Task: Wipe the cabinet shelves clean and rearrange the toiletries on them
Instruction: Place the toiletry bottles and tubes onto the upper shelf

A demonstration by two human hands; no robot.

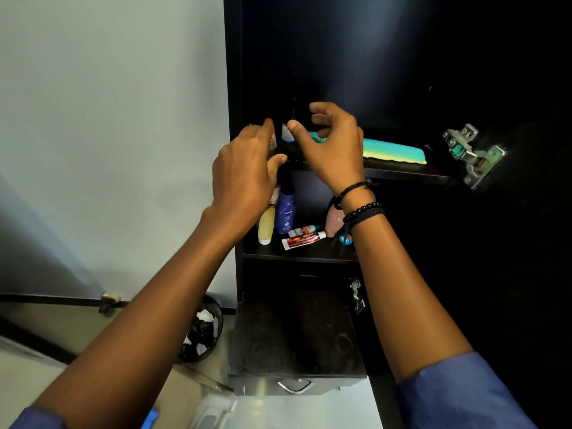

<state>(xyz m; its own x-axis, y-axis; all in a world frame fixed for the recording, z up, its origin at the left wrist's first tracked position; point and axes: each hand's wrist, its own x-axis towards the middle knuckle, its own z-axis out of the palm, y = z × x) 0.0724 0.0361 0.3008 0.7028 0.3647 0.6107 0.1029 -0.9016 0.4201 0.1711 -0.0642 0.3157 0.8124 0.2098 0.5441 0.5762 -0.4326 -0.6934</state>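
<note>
Upper shelf [402,174]: small blue-label bottle [288,133] stands at its left end, teal-yellow cloth [393,151] lies along its right half. Left hand [244,178] at the shelf's left end, fingers pinching a small clear bottle [273,142], mostly hidden. Right hand [335,150] over the shelf middle, fingers apart and curved, holding nothing, thumb just beside the blue-label bottle. Shelf below it: Nivea bottle [286,212], yellow bottle [266,226], toothpaste tube [303,239].

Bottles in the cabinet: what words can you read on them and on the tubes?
"NIVEA": on the dark blue bottle.
The red and white tube: print too blurred to read.
The pink bottle: label too blurred.
The small white bottle: label too blurred.
</note>
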